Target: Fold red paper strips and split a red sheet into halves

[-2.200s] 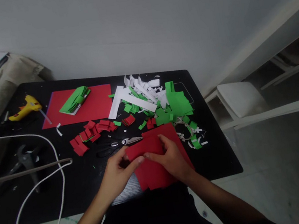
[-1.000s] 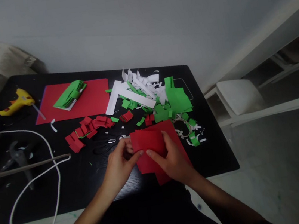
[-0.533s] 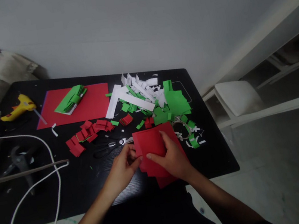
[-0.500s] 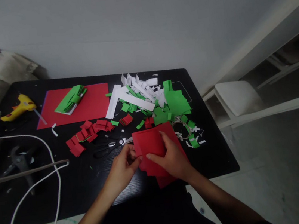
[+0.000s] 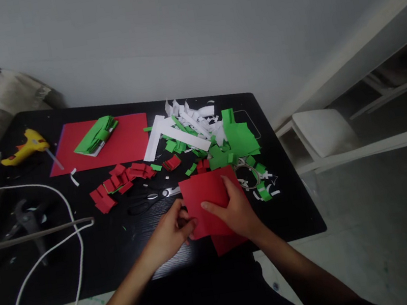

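Folded red paper (image 5: 202, 194) lies near the front edge of the black table, over another red sheet (image 5: 227, 243) that shows below and to the right. My left hand (image 5: 173, 229) pinches the left edge of the folded paper between thumb and curled fingers. On its right part rests my right hand (image 5: 233, 209), thumb and fingers spread apart over the surface. Black-handled scissors (image 5: 152, 196) lie left of the paper, blades toward it. Several small folded red pieces (image 5: 116, 184) are heaped behind the scissors.
White and green paper scraps (image 5: 192, 128) cover the back middle of the table (image 5: 120, 258). A ring (image 5: 257, 175) lies at the right. A yellow glue gun (image 5: 28, 146), green folded paper (image 5: 96, 136) on a red sheet (image 5: 127, 138), pliers (image 5: 31, 221) and a white cable (image 5: 77, 244) are left.
The red paper's upper layer has swung over to the left and now lies flatter, covering the stepped layers. My left hand has moved slightly down; my right hand has shifted slightly right.
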A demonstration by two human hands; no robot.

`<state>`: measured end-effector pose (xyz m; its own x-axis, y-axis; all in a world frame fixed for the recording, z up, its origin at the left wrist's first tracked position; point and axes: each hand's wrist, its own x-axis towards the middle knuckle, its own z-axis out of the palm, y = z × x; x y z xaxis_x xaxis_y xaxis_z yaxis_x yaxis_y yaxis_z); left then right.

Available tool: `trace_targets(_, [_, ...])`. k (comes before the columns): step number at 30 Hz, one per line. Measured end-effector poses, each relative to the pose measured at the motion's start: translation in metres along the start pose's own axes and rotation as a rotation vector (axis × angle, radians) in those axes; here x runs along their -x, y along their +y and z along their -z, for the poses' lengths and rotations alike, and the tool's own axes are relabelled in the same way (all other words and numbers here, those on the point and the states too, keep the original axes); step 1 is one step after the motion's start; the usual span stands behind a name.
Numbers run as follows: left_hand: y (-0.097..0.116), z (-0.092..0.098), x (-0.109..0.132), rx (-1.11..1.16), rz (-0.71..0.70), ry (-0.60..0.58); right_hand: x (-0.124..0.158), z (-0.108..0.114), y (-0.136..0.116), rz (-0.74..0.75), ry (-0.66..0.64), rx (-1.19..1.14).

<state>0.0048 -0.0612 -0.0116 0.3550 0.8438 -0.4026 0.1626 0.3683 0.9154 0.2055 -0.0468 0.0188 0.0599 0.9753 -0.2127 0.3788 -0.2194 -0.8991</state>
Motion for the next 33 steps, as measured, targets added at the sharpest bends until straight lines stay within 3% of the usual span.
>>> trace_targets(6, [0.011,0.0,0.004,-0.098,-0.084,0.072,0.006,-0.007,0.002,-0.003,-0.072,0.021])
trace_targets(11, [0.025,0.002,0.01,-0.171,-0.127,0.088,0.005,-0.013,0.003,-0.005,-0.035,0.035])
trace_targets(15, [0.024,0.001,0.009,-0.17,-0.15,0.155,0.007,-0.015,0.0,0.039,-0.006,0.003])
trace_targets(19, [0.02,0.0,0.007,-0.145,-0.172,0.214,0.011,-0.01,-0.006,0.005,-0.095,-0.047])
trace_targets(25, [0.025,0.002,0.011,-0.16,-0.17,0.071,0.003,0.002,-0.013,-0.036,-0.191,-0.393])
trace_targets(29, [0.027,0.005,0.015,-0.224,-0.199,-0.081,-0.003,0.006,-0.018,0.046,-0.103,-0.377])
trace_targets(31, [0.027,0.006,0.016,-0.255,-0.222,-0.08,-0.003,0.007,-0.022,0.113,-0.07,-0.305])
trace_targets(33, [0.028,0.004,0.017,-0.257,-0.244,-0.003,-0.002,0.007,-0.025,0.155,-0.051,-0.254])
